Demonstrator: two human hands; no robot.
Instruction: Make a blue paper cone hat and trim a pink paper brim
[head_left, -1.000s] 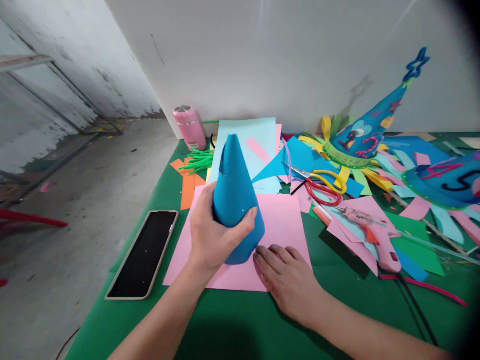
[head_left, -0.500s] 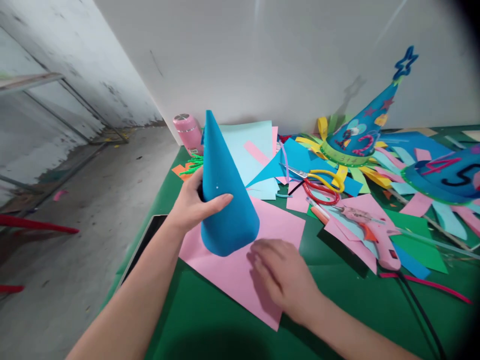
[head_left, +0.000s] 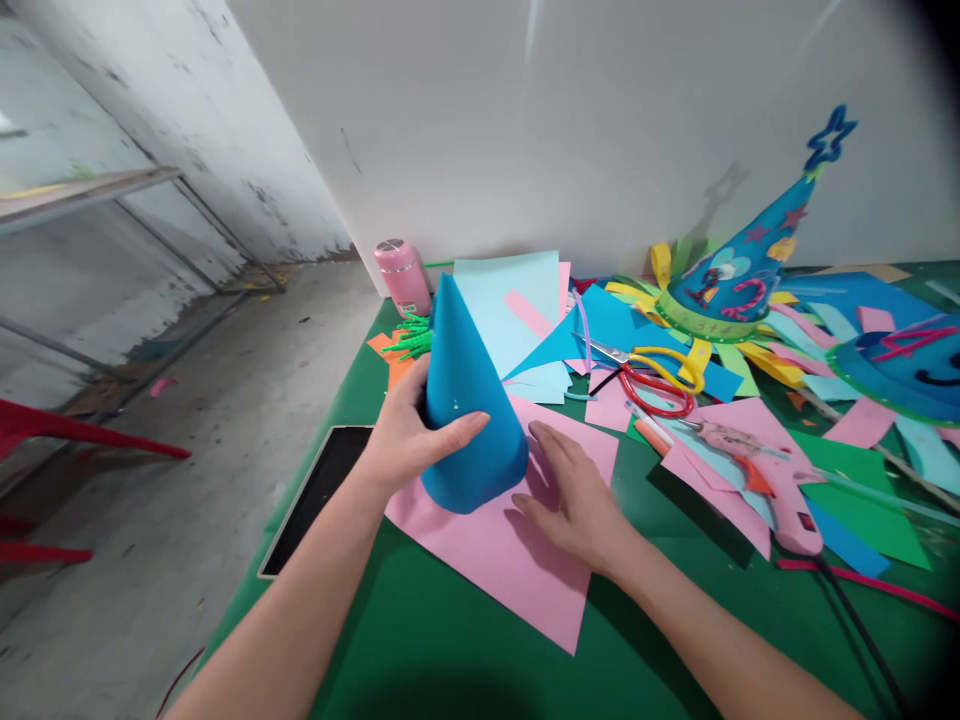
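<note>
A plain blue paper cone (head_left: 474, 400) stands upright with its point up, over a pink paper sheet (head_left: 517, 560). Around its left side wraps my left hand (head_left: 416, 430), thumb across the front and fingers hidden behind. My right hand (head_left: 574, 495) is just right of the cone's lower edge, above the pink sheet, with thumb and fingers apart and nothing in them. Whether the cone's rim rests on the sheet or hovers slightly above it, I cannot tell.
Right of the sheet lie scissors (head_left: 660, 375) and a pink hot glue gun (head_left: 765, 470) with a black cord. Decorated cone hats (head_left: 735, 270) stand among paper strips. A pink bottle (head_left: 403, 278) and green pipe cleaners (head_left: 411, 337) are behind; a black-faced board (head_left: 319, 495) lies at the left edge.
My right hand has opened, its fingers lifting and spreading beside the cone. The cone's tip sits lower in view, still in my left hand. The whole view has shifted somewhat.
</note>
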